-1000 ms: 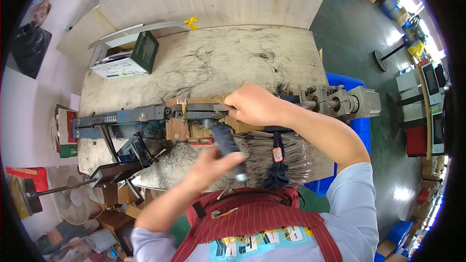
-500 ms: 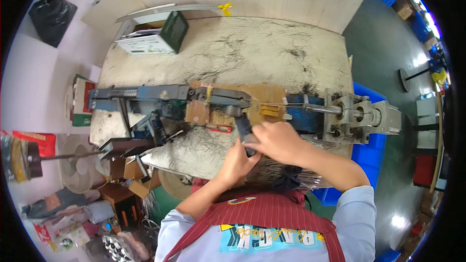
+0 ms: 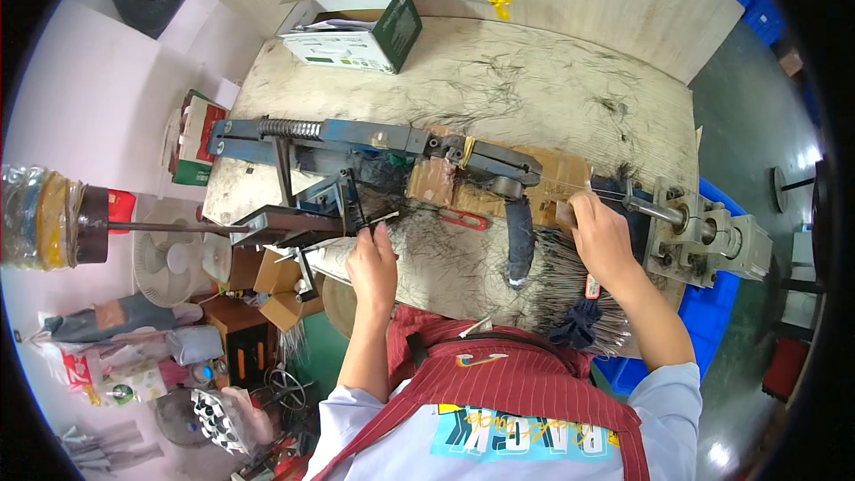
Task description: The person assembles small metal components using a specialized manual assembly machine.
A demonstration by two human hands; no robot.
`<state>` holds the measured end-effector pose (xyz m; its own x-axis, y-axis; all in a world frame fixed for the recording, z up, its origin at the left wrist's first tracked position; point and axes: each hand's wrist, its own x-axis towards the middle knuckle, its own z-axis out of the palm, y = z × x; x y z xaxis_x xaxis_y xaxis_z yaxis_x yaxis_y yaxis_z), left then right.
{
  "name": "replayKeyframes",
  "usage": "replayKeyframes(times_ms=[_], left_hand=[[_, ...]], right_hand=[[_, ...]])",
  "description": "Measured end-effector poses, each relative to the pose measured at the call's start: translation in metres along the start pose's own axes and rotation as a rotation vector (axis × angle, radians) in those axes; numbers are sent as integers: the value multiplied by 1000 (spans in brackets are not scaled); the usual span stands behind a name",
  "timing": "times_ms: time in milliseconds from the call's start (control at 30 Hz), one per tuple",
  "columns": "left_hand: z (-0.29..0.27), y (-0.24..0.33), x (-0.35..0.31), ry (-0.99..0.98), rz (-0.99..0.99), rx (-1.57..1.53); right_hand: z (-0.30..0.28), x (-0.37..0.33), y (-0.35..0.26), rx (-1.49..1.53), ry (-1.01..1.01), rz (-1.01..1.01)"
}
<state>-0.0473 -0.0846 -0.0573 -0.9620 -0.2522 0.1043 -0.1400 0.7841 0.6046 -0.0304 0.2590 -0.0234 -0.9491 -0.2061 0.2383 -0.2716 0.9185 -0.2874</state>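
My left hand (image 3: 372, 263) is at the black metal stand (image 3: 325, 205), fingertips drawn together beside its thin upright rod. Whatever they pinch is too small to make out. My right hand (image 3: 601, 236) is closed at the front edge of the cardboard (image 3: 561, 174), with a small flat tan piece (image 3: 564, 216) at its fingertips. Between my hands, a lever handle wrapped in dark cloth (image 3: 519, 245) hangs from the blue clamping bar (image 3: 365, 135), touched by neither hand. A thin wire (image 3: 570, 185) runs from the bar toward the metal shaft (image 3: 659, 210).
A red-handled tool (image 3: 463, 219) lies on the worktable (image 3: 481, 67). Bundled thin wires (image 3: 574, 289) and a dark cloth (image 3: 574, 328) sit at the near edge. Spools (image 3: 53, 218) stand left, a paper-filled box (image 3: 356, 40) at the back, a blue crate (image 3: 708, 321) right.
Both hands have let go of the wrapped lever handle. My left hand has moved left to the black stand, my right hand right to the cardboard. The whole view has shifted.
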Motion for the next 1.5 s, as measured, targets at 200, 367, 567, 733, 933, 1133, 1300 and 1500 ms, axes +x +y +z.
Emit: replayKeyframes(times_ms=[200, 367, 567, 733, 933, 1133, 1300, 1500], left_hand=[[11, -15, 0, 27, 2, -290], [-8, 23, -24, -156, -67, -434], [8, 173, -42, -1295, 88, -856], [74, 217, -29, -1211, -367, -1161], [83, 209, -42, -832, -350, -1260], [86, 207, -49, -729, -322, -1254], [83, 206, -46, -776, -296, -1212], [82, 208, -49, -817, -323, -1249]], right_hand=[[-22, -23, -4, 632, -65, 196], [-62, -46, -4, 578, -12, 186], [-92, -40, -3, 1065, 213, 616], [-90, -26, -3, 804, 268, 490], [-75, -9, -6, 406, 212, 215], [-55, -6, -15, 163, 289, -36], [-91, 26, 3, 217, 119, 135], [-84, 66, 25, 25, -282, 98]])
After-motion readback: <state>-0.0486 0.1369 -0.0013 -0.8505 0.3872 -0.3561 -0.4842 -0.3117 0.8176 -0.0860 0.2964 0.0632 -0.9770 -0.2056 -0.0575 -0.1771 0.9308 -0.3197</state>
